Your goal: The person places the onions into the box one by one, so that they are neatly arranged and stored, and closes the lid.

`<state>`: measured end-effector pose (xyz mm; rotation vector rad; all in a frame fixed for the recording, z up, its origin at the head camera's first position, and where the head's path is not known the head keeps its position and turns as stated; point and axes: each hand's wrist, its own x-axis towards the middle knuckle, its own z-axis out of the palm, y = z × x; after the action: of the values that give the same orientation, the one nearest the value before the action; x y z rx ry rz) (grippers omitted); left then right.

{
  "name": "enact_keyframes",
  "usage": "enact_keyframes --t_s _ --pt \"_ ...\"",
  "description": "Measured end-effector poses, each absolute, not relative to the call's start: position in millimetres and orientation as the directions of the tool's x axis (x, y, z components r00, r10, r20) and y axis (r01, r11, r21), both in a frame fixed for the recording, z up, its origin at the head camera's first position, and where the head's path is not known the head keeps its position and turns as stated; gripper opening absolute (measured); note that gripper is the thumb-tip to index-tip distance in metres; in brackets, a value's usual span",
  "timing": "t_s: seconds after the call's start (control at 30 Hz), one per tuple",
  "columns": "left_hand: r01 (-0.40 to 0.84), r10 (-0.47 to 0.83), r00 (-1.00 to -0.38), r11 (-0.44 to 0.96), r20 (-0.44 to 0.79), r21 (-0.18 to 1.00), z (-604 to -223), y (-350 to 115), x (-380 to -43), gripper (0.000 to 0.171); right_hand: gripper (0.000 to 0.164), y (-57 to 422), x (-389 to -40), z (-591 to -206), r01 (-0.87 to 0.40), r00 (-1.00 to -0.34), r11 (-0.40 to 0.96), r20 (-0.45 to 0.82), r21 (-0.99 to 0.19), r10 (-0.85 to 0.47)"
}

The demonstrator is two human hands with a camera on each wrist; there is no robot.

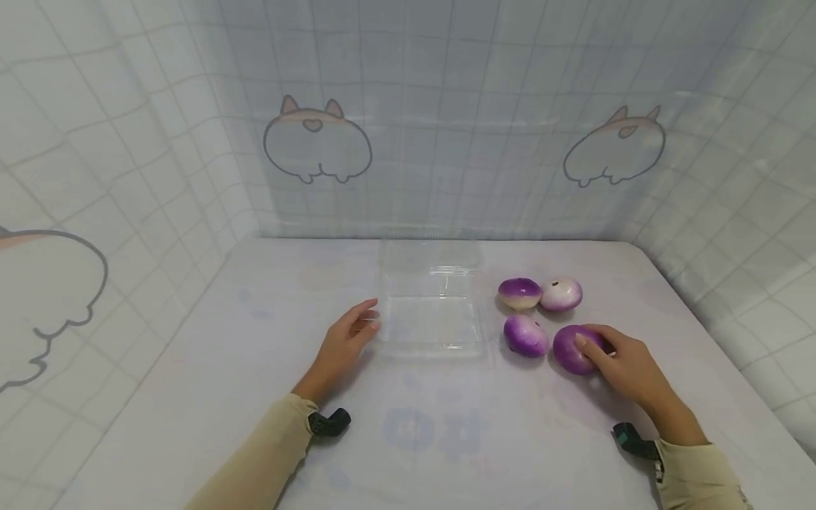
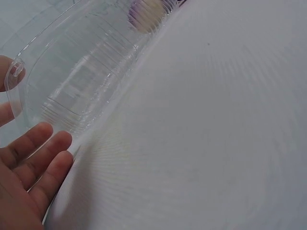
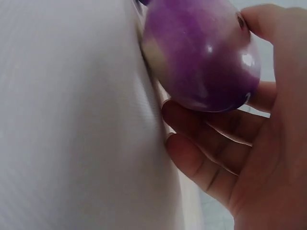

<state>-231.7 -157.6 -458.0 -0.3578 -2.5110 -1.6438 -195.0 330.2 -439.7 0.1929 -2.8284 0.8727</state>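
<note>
My right hand [image 1: 627,365] grips a glossy round purple-and-white vegetable [image 1: 574,350], turnip-like in shape. In the right wrist view, the thumb is on one side of the vegetable [image 3: 201,55] and the fingers [image 3: 206,148] curl at its other side, close to the table. My left hand [image 1: 344,343] is beside a clear plastic box [image 1: 433,347] with its lid folded back, fingers loosely spread and holding nothing. In the left wrist view, some of its fingertips [image 2: 57,139] are right at the box's edge and others show through the clear rim [image 2: 19,69].
Three similar vegetables lie between the box and my right hand: a purple-and-cream one [image 1: 519,292], a mostly white one [image 1: 561,294] and a purple one [image 1: 525,336]. A pale cloth covers the table [image 1: 408,439]. Tile-patterned sheeting [image 1: 446,142] encloses its back and sides.
</note>
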Motion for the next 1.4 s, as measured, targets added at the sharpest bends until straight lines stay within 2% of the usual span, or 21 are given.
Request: enact_keyframes --t_s 0.23,0.53,0.93,1.17,1.3,1.4 --pt "0.268 0.136 -0.963 0.398 0.233 0.877 -458.2 -159.8 -232.1 0.049 0.049 329.3 -196.0 -440.7 -0.175 -0.965 0.812 0.26 -0.557 -0.029" --pt "0.264 0.15 -0.964 0.417 0.221 0.869 -459.0 -160.2 -230.5 0.051 0.053 325.5 -195.0 -445.8 -0.146 -0.969 0.77 0.245 -0.621 0.014" --pt "0.228 0.145 -0.972 0.409 0.184 0.883 -460.2 -158.3 -230.9 0.049 0.054 321.3 -199.3 -444.4 -0.162 -0.968 0.516 0.237 -0.841 0.083" --pt "0.201 0.131 -0.978 0.4 0.161 0.894 -459.3 -156.6 -229.2 0.05 0.058 320.5 -202.0 -439.0 -0.167 -0.974 0.405 0.213 -0.899 0.072" --pt "0.215 0.132 -0.975 0.386 0.177 0.897 -458.7 -157.8 -229.2 0.049 0.056 319.4 -205.3 -434.4 -0.192 -0.974 0.364 0.223 -0.911 0.043" --pt "0.222 0.131 -0.974 0.384 0.185 0.897 -459.2 -158.7 -229.9 0.048 0.052 317.8 -207.2 -431.0 -0.206 -0.975 0.281 0.222 -0.937 0.027"
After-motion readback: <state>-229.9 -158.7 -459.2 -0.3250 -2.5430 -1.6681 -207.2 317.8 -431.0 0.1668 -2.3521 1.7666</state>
